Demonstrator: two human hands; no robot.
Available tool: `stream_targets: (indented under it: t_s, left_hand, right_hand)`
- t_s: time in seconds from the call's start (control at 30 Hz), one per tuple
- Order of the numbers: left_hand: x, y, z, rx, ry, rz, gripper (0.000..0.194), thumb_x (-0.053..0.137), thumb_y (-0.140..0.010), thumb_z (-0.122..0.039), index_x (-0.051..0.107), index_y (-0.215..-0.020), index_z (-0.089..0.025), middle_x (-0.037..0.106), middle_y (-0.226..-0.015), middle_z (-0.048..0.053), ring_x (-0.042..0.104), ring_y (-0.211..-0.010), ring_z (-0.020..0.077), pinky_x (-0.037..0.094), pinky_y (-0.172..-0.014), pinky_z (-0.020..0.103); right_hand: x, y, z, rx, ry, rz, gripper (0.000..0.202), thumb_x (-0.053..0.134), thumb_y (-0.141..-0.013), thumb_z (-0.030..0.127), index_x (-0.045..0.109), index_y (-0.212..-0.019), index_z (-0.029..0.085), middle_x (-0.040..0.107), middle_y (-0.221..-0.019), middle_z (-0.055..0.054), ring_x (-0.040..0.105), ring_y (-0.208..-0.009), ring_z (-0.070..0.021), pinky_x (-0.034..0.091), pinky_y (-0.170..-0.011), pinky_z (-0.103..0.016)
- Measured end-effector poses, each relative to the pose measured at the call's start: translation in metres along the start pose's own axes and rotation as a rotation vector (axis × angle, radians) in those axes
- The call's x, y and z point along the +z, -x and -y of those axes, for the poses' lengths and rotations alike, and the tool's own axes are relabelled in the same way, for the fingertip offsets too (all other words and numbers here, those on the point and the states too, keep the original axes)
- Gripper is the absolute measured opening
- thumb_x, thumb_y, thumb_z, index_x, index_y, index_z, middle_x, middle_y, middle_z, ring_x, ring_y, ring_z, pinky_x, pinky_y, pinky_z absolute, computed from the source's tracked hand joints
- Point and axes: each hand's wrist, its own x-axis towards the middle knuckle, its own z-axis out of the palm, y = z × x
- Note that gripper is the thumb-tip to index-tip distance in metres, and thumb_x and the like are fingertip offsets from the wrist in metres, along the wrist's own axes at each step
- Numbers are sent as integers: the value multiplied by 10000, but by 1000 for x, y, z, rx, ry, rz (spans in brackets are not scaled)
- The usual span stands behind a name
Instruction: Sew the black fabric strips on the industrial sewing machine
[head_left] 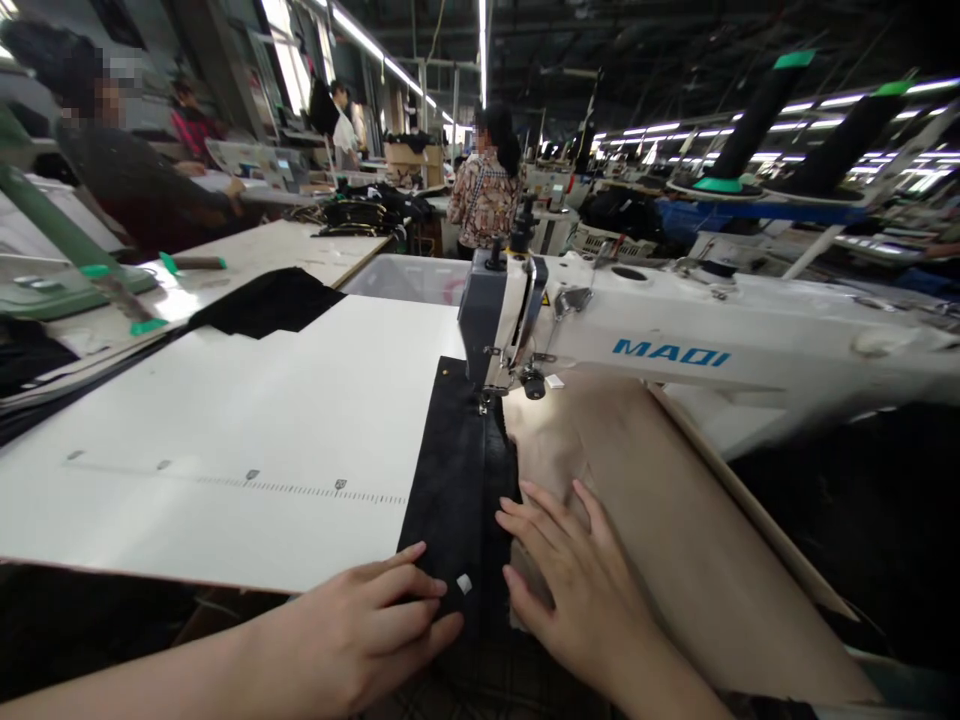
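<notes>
A long strip of black fabric [450, 470] runs lengthwise under the needle and presser foot of a white sewing machine [660, 340]. My left hand [375, 620] rests on the strip's near left edge, fingers spread a little, beside a small white tag [463, 583]. Flat and with fingers apart, my right hand [570, 570] lies at the right edge of the black strip and over tan fabric [675, 500]. That tan piece spreads under the machine arm to the right. Neither hand grips anything visible.
The white tabletop [225, 420] carries a printed ruler scale, with black cloth [270, 300] at its far edge. A clear plastic bin [412, 278] stands behind the machine. Black thread cones [757, 120] are at upper right. Several people sit or stand farther off.
</notes>
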Motion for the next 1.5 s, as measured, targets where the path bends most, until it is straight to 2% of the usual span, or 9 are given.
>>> stream_targets:
  t_s: [0.27, 0.37, 0.47, 0.57, 0.7, 0.77, 1.03, 1.13, 1.5]
  left_hand:
    - [-4, -3, -1, -8, -10, 193, 301, 445, -1011, -91, 611, -1259, -123, 684, -869, 25, 661, -917, 208, 498, -1076, 415]
    - [-10, -14, -4, -101, 41, 325, 269, 584, -980, -227, 611, -1241, -166, 679, -917, 27, 651, -874, 223, 610, -822, 353]
    - [-13, -29, 0, -252, 7, 441, 511, 665, -939, -392, 518, -1368, -156, 681, -1106, 76, 652, -935, 249, 589, -600, 314]
    - [-14, -38, 17, -254, 10, 421, 573, 653, -944, -406, 473, -1414, -132, 560, -1408, 126, 562, -1219, 296, 586, -841, 358]
    - [-19, -40, 44, -141, 197, 389, 415, 577, -990, -403, 547, -1358, -213, 604, -1390, 23, 398, -1411, 323, 257, -1207, 531]
    - [-22, -40, 52, -122, 225, 397, 427, 582, -987, -416, 538, -1376, -247, 589, -1410, 0, 372, -1429, 337, 176, -1223, 573]
    - [-27, -52, 67, -58, 217, 474, 428, 620, -959, -298, 552, -1379, -246, 554, -1440, -40, 439, -1388, 329, 243, -1220, 531]
    - [-26, -55, 75, -58, 200, 501, 454, 655, -946, -331, 549, -1380, -250, 551, -1442, -50, 432, -1393, 320, 213, -1233, 516]
    - [-5, -45, 107, -120, 281, 419, 446, 546, -1012, -383, 496, -1435, -251, 501, -1492, -7, 281, -1469, 329, 53, -1246, 552]
  right_hand:
    - [1, -1, 0, -12, 32, -11, 310, 496, -917, 303, 524, -1225, 320, 610, -1321, 138, 400, -1366, -116, 24, -1227, -419]
    - [-1, -3, -1, -81, 98, -36, 337, 498, -910, 275, 533, -1245, 288, 623, -1311, 115, 393, -1362, -131, 27, -1224, -416]
    - [-4, -5, -5, -193, 191, -53, 390, 528, -875, 246, 546, -1264, 230, 643, -1293, 73, 432, -1321, -165, 2, -1226, -425]
    - [-6, -8, -9, -302, 258, -112, 407, 535, -843, 237, 582, -1243, 173, 682, -1240, 41, 511, -1236, -183, -22, -1238, -438]
    - [-4, -11, -17, -390, 307, -140, 406, 531, -827, 234, 620, -1220, 177, 692, -1228, 64, 549, -1187, -163, -22, -1259, -448]
    - [-2, -13, -21, -421, 318, -138, 377, 512, -857, 250, 636, -1209, 203, 693, -1219, 93, 556, -1171, -146, -38, -1265, -457]
    - [-3, -30, -38, -623, 446, -126, 375, 333, -1033, 307, 697, -1116, 267, 720, -1148, 98, 610, -1055, -168, -78, -1227, -645]
    - [-4, -37, -40, -593, 424, -133, 342, 402, -991, 371, 699, -1107, 248, 730, -1116, 91, 628, -1028, -171, -72, -1234, -625]
    - [0, -61, -46, -404, 256, -99, 379, 550, -826, 258, 623, -1187, 167, 721, -1164, 26, 613, -1134, -184, -29, -1254, -467]
